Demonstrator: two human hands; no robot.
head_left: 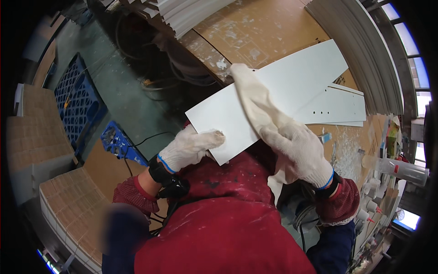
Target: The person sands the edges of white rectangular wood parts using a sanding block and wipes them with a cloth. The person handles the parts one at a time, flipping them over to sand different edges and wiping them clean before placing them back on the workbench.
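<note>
White board [296, 86]: mid-frame, slanting toward upper right.
Left hand [191, 148]: fingers clamped on the board's lower-left end.
Right hand [299, 148]: fingers seemingly gripping cream cloth [255, 102] across it.

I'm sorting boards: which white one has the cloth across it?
The board in the left hand; the cloth crosses its face. The panel with the row of holes has none.
</note>
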